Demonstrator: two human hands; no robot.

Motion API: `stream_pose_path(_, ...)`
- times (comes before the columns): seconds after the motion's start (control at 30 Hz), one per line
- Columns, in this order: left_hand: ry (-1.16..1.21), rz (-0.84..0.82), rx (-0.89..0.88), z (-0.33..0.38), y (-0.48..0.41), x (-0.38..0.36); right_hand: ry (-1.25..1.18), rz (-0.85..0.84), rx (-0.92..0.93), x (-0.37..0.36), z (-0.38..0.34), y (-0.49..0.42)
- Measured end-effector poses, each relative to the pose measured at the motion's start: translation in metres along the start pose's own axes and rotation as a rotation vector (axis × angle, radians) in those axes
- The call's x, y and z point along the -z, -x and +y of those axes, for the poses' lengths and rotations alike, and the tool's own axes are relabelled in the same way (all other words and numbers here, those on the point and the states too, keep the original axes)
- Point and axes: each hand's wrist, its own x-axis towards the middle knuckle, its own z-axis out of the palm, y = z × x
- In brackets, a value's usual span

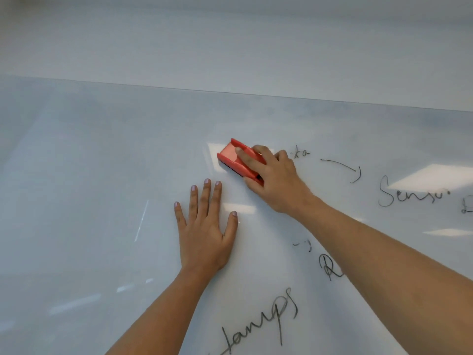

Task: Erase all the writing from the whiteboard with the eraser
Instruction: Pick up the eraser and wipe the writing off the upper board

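A red eraser [231,157] lies flat against the whiteboard [102,175], and my right hand [273,180] grips it, one finger laid along its top and the thumb curled under its lower edge. My left hand [203,231] presses flat on the board just below and left of the eraser, fingers spread and straight. Black handwriting is on the board's right and lower parts: letters "ta" [302,152], a curved arrow [344,169], the word "Sensor" [409,193], an "R" [330,267] partly hidden by my right forearm, and "tamps" [261,321].
The whiteboard's top edge [230,92] runs across the view with a plain wall above it. The board's left half shows only faint smears and light reflections. More writing is cut off at the right edge [467,207].
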Motion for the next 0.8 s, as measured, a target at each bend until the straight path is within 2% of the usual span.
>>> stream_pose_path(0.07, 0.000, 0.000, -0.003, 0.000, 0.000, 0.000, 0.080, 0.036, 0.056, 0.006, 0.026, 0.009)
stream_pose_path(0.1, 0.000, 0.002, -0.004, 0.000, 0.000, 0.001, 0.129, 0.063, 0.014, 0.010, 0.041, 0.011)
stream_pose_path(0.23, 0.002, 0.003, 0.000, 0.000, 0.001, 0.001, 0.250, 0.114, -0.344, 0.017, 0.057, 0.006)
stream_pose_path(0.3, 0.005, 0.002, 0.000, 0.001, 0.001, 0.001, 0.240, 0.092, -0.436, 0.013, 0.038, 0.002)
stream_pose_path(0.37, 0.005, 0.002, 0.003, 0.000, 0.001, 0.002, 0.189, 0.101, -0.322, 0.005, 0.014, 0.008)
stream_pose_path(0.43, 0.002, -0.002, 0.003, 0.000, 0.001, 0.001, 0.143, 0.107, -0.071, -0.001, 0.001, 0.027)
stream_pose_path(0.5, -0.004, -0.005, -0.002, -0.001, 0.002, 0.000, 0.151, 0.052, 0.132, 0.001, 0.008, 0.044)
stream_pose_path(0.53, -0.006, -0.002, -0.004, -0.001, 0.001, 0.000, 0.171, 0.030, 0.167, 0.004, 0.020, 0.047)
stream_pose_path(0.6, -0.004, -0.001, -0.006, -0.001, 0.001, 0.000, 0.225, 0.064, 0.054, 0.012, 0.047, 0.048)
stream_pose_path(0.67, -0.004, -0.004, -0.005, -0.001, 0.002, 0.000, 0.248, 0.144, -0.238, 0.022, 0.070, 0.042)
stream_pose_path(0.73, -0.006, -0.004, -0.005, -0.001, 0.003, 0.000, 0.261, 0.126, -0.498, 0.026, 0.079, 0.032)
stream_pose_path(0.8, -0.006, -0.003, -0.006, -0.001, 0.002, 0.000, 0.265, 0.113, -0.575, 0.024, 0.068, 0.026)
